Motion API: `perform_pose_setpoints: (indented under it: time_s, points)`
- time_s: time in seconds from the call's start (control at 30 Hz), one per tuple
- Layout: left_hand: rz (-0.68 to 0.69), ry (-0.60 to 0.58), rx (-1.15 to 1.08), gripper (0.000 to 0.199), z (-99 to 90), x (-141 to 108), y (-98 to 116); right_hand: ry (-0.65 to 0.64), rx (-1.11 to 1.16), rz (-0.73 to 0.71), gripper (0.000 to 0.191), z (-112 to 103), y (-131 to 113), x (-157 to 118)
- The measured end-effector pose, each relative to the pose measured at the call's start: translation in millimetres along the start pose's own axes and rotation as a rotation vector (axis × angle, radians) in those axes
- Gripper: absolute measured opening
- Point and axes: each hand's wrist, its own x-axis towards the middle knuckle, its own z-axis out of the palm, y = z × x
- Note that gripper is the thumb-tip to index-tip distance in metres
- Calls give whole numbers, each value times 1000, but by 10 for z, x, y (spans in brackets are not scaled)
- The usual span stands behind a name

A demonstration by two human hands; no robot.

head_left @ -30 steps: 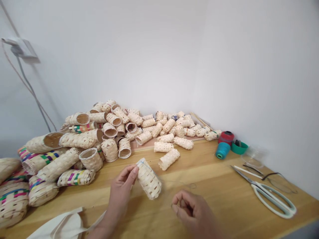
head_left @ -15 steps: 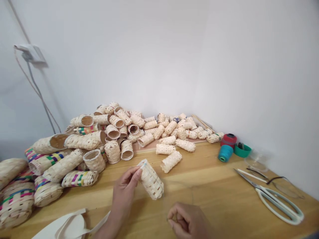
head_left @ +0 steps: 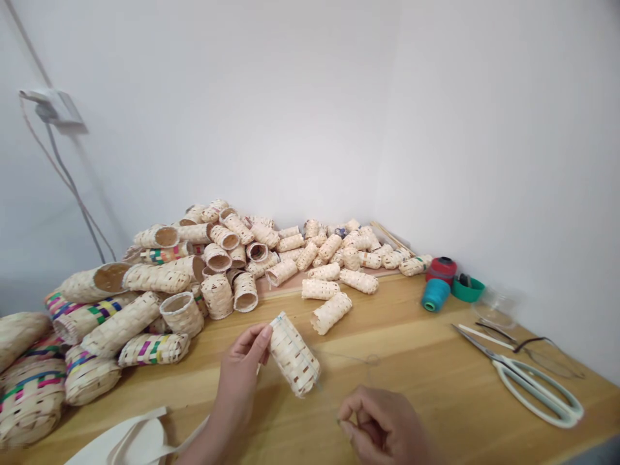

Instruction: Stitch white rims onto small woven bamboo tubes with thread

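My left hand [head_left: 247, 368] pinches the rim of a small woven cylinder basket [head_left: 295, 358] between thumb and fingers. The basket is tilted, its lower end pointing down and to the right, just above the table. A pale blue line runs along its rim and side. From near the basket a thin thread [head_left: 346, 356] loops over the wood toward my right hand [head_left: 382, 426]. That hand is closed, fingertips pinched together low in the view. A tiny dark tip shows at the fingers, too small to name.
Many woven baskets [head_left: 217, 294] are heaped at the left and back of the wooden table [head_left: 271, 420]. Thread spools [head_left: 436, 295], a green bowl [head_left: 469, 290], scissors [head_left: 533, 387] and eyeglasses [head_left: 547, 352] lie at right. White strips and a white flat piece [head_left: 116, 442] lie front left.
The basket has turned slightly and its lower end sits a little lower. My right hand has shifted slightly right. The thread loop has changed shape on the table.
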Motion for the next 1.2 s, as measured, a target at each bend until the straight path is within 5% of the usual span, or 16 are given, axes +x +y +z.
perform_pose_setpoints:
  time_s: [0.13, 0.37, 0.73, 1.0, 1.2]
  points:
    - [11, -11, 47, 34, 12, -26, 34, -20, 44, 22, 12, 25, -38, -3]
    - [22, -26, 59, 35, 45, -49, 68, -67, -155, -163, 17, 204, -127, 36]
    - [28, -16, 15, 34, 46, -30, 48, 46, -383, -323, 20, 410, -44, 57]
    - [139, -10, 178, 30, 69, -102, 103, 0, -184, -218, 20, 473, -141, 99]
    - [157, -32, 154, 28, 67, -86, 115, 132, -106, -297, 15, 630, -33, 117]
